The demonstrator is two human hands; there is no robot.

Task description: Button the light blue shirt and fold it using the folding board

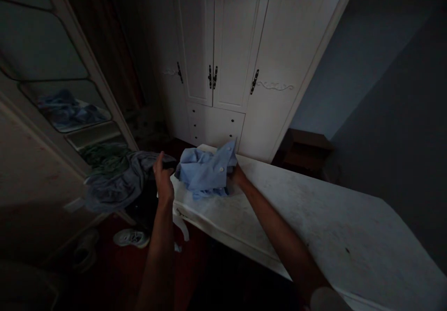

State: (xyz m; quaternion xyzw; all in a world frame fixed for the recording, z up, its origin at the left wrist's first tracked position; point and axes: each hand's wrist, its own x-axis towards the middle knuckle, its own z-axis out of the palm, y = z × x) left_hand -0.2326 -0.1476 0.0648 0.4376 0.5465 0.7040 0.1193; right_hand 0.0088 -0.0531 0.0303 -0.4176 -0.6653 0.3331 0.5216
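Observation:
A light blue button-up shirt (204, 170), bunched up with a couple of pale buttons showing, is at the far left end of the white tabletop. My right hand (238, 175) grips its right side, where a corner of cloth stands raised; the fingers are partly hidden behind the fabric. Just left of the shirt, my left hand (163, 180) is held up with its fingers stretched out and nothing visible in it. A small gap seems to separate it from the cloth.
A white table (307, 208) runs to the right. Behind it stands a white wardrobe (230, 36) with dark handles. Grey and green clothes (115, 176) are heaped at left beside a mirrored panel (70, 106). A sneaker (131, 238) lies on the red floor; a brown box-like piece (307, 148) stands back right.

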